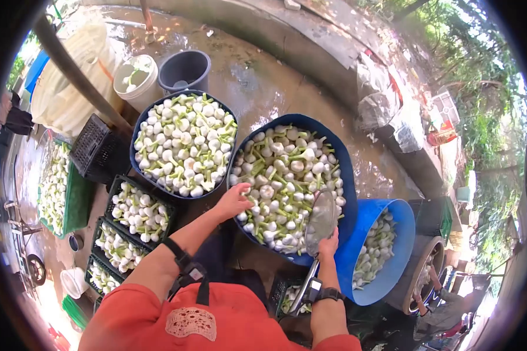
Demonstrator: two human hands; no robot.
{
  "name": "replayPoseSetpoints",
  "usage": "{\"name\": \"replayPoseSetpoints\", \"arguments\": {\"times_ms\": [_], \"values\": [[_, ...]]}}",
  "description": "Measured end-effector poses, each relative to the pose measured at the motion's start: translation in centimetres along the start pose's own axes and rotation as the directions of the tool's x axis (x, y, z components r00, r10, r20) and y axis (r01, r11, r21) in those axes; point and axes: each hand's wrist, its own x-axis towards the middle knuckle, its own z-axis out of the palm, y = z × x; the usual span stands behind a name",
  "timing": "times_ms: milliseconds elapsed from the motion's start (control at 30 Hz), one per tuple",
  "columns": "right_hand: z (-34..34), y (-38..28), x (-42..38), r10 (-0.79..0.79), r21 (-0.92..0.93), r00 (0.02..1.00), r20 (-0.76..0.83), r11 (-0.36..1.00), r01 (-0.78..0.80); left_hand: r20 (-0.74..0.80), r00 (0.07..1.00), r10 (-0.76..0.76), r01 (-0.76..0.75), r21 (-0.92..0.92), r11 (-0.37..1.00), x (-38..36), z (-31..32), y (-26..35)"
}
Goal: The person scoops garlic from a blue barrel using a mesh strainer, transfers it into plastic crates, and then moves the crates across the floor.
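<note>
My right hand is closed around a long-handled mesh skimmer, near where its handle meets the round head. The metal handle runs back along my forearm, and the head lies over the right side of a dark blue tub. Garlic bulbs with trimmed green stems fill that tub. At the tub's left rim is my left hand, fingers apart and reaching over the nearest bulbs, holding nothing. A second tub, heaped with garlic bulbs, stands just left of it.
A bright blue barrel lies tilted at right with garlic inside. Black crates of garlic line the left, beside a green crate. Behind are a white bucket and a grey bucket. Another person works at far right.
</note>
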Motion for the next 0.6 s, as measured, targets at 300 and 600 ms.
{"name": "replayPoseSetpoints", "arguments": {"times_ms": [300,600], "values": [[2.2,4.0,3.8,0.131,0.475,0.934,0.333,0.832,-0.286,-0.257,0.953,-0.161,0.255,0.393,0.884,11.6,3.7,-5.8],[8.3,7.5,9.2,0.185,0.399,0.782,0.595,0.777,-0.488,-0.315,0.905,-0.286,0.399,0.396,0.827,16.0,5.5,-7.8]]}}
